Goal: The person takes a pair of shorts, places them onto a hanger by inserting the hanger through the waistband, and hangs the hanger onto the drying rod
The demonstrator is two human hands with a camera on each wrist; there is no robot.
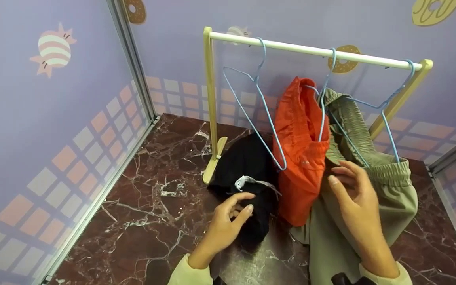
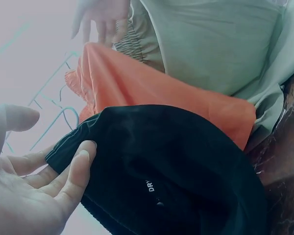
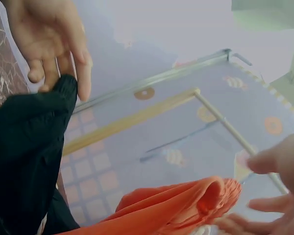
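My left hand (image 1: 226, 225) holds black shorts (image 2: 176, 161) by the edge of the waistband, some fingers in front of the cloth and others behind it. A white drawstring (image 1: 247, 181) shows on the black cloth, and small white lettering in the left wrist view. My right hand (image 1: 356, 206) holds nothing; its fingers are apart, beside orange shorts (image 1: 301, 158) and in front of khaki trousers (image 1: 390, 194). The orange shorts and the trousers hang on blue wire hangers. A bare blue hanger (image 1: 260, 93) hangs left of the orange shorts, above the black ones.
A rack with a white rail (image 1: 295, 48) and wooden posts (image 1: 211, 95) stands at the back. Its wooden foot (image 1: 215, 162) is on the dark marbled surface (image 1: 145, 221). Patterned walls (image 1: 54, 130) enclose the space on the left, back and right.
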